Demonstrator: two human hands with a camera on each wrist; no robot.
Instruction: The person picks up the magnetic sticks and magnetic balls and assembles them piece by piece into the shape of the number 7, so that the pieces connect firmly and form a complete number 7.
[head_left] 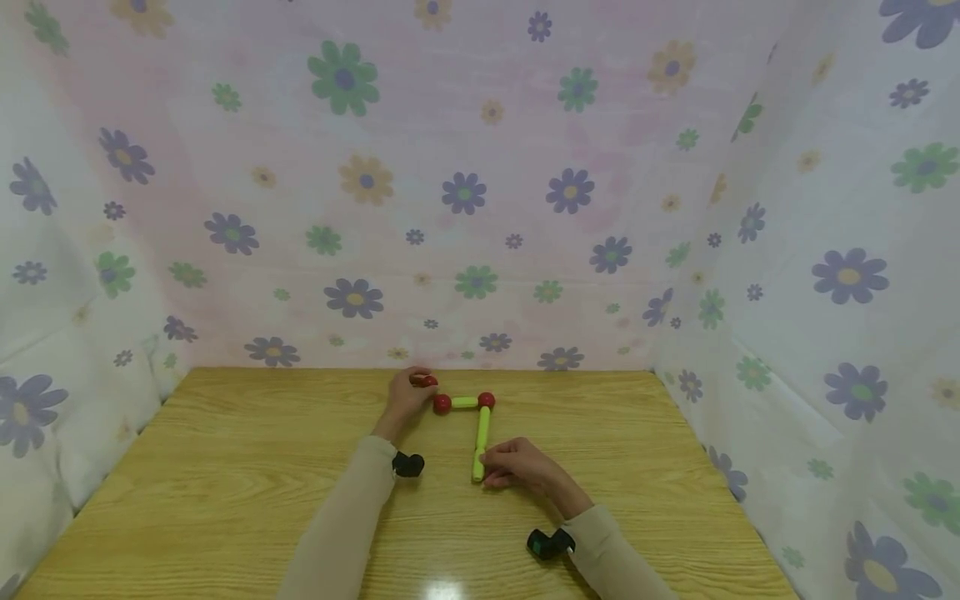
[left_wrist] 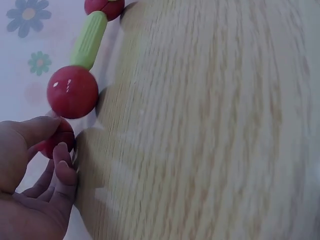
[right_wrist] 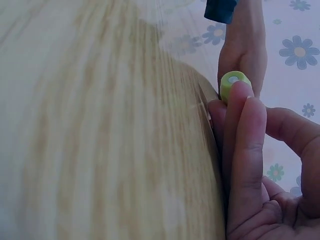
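Note:
On the table lie red balls and yellow-green rods joined at an angle. A ball (head_left: 442,404) forms the left end, a short rod (head_left: 464,402) links it to a corner ball (head_left: 486,401), and a longer rod (head_left: 483,427) runs from there toward the near side. My left hand (head_left: 405,397) pinches another red ball (left_wrist: 63,138) between thumb and fingers, right beside the left-end ball. With my right hand (head_left: 527,467) I pinch a yellow-green rod (head_left: 477,472) at the near end of the longer one. Its end shows a pale round disc in the right wrist view.
The wooden table (head_left: 225,467) ends at a flower-printed cloth (head_left: 465,250) behind the left hand, with more cloth at both sides. A black wrist camera (head_left: 408,464) sits on the left wrist, and another wrist camera (head_left: 550,544) on the right.

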